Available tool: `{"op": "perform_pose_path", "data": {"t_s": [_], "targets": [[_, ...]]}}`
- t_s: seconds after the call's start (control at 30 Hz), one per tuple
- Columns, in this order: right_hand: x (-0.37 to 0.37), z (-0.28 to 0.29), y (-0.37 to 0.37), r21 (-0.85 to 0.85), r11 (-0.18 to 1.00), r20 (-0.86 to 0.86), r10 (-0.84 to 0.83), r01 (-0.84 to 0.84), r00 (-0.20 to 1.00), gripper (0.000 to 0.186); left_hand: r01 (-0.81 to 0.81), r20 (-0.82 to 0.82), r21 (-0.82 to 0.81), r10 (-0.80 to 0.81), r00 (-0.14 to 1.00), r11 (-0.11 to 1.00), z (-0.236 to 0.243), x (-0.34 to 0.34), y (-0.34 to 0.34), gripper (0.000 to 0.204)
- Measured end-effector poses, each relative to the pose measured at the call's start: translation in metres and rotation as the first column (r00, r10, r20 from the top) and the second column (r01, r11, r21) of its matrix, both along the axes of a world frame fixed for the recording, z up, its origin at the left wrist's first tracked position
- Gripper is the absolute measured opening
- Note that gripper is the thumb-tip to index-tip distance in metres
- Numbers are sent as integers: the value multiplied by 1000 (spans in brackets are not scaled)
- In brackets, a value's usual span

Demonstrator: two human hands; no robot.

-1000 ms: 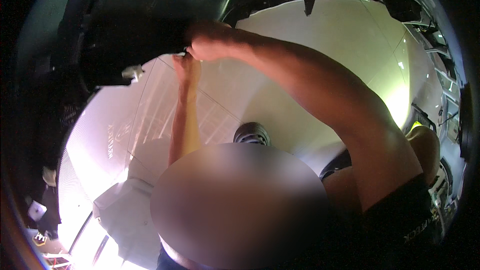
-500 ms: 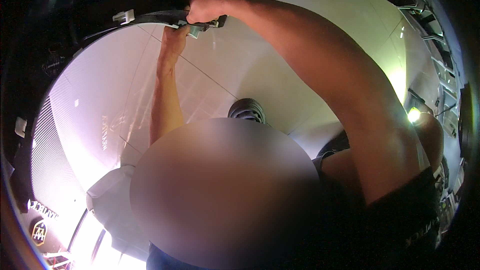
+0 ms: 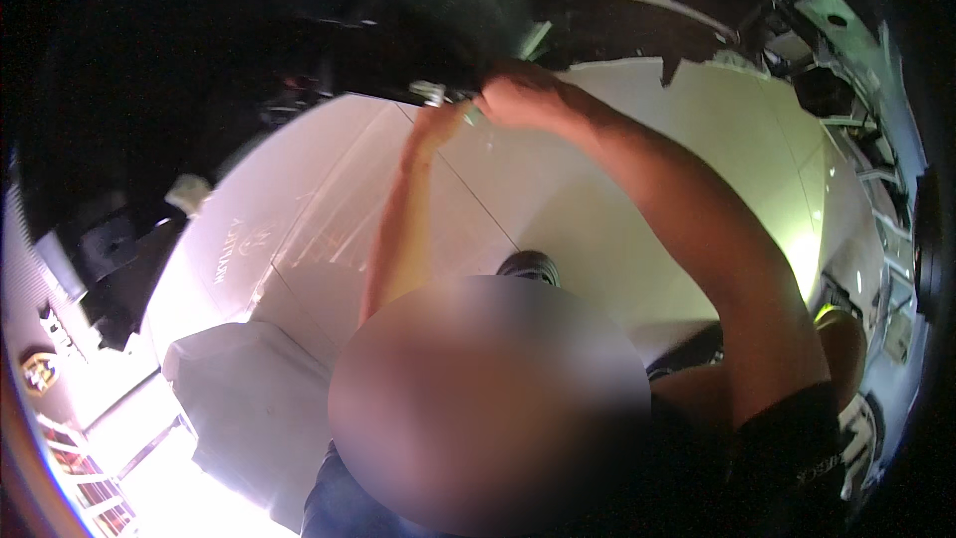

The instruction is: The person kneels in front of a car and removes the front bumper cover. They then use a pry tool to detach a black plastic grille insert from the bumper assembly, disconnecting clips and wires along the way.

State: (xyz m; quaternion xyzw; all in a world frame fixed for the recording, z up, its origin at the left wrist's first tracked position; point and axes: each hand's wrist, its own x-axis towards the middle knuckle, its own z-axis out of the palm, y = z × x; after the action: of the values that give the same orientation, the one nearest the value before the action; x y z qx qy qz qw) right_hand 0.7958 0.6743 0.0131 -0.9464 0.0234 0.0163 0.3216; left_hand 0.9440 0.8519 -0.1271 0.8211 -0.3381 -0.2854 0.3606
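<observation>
clip (image 3: 187,194), white, far left, sticks out past the dark panel (image 3: 378,55); could snap if that edge gets flexed or knocked. second clip (image 3: 430,93) is just above the left hand (image 3: 438,122); sideways finger push could pop it loose. green bit (image 3: 471,117) lies between the hands; uneven force could make it slip or pinch a finger. right hand (image 3: 523,98) could skid along the edge if it pulls hard.

hard to see, left to right: panel is at top of view, ahead over the floor (image 3: 607,199), mostly black, outline lost. left hand's fingertips vanish at its edge, so can't tell if it's gripping. green bit too small to identify. blurred oval (image 3: 488,408) covers lower middle, cuts off part of the shoe (image 3: 530,266). right hand is curled, fingertips hidden; can't tell whether it's clamped on anything.
</observation>
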Motion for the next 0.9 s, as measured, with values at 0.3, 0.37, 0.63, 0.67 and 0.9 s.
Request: {"op": "perform_pose_path", "data": {"t_s": [0.3, 0.37, 0.63, 0.67, 0.9], "targets": [[-59, 173, 20, 178, 978, 440, -179, 110, 880, 11, -429, -328, -523, 291, 899, 737, 217, -61, 32, 28], [-49, 199, 45, 172, 984, 601, -143, 47, 786, 13, -362, -277, -716, 233, 932, 597, 262, -67, 36, 25], [-4, 244, 66, -212, 971, 821, 117, 107, 558, 22, -420, -224, -632, 365, 904, 652, 336, -73, 38, 21], [3, 247, 62, -305, 947, 795, 198, 96, 574, 23, -449, -316, -672, 320, 893, 589, 339, -74, 39, 21], [21, 267, 57, -588, 798, 705, 426, 132, 567, 21, -456, -345, -751, 305, 888, 477, 355, -79, 44, 19]]}}
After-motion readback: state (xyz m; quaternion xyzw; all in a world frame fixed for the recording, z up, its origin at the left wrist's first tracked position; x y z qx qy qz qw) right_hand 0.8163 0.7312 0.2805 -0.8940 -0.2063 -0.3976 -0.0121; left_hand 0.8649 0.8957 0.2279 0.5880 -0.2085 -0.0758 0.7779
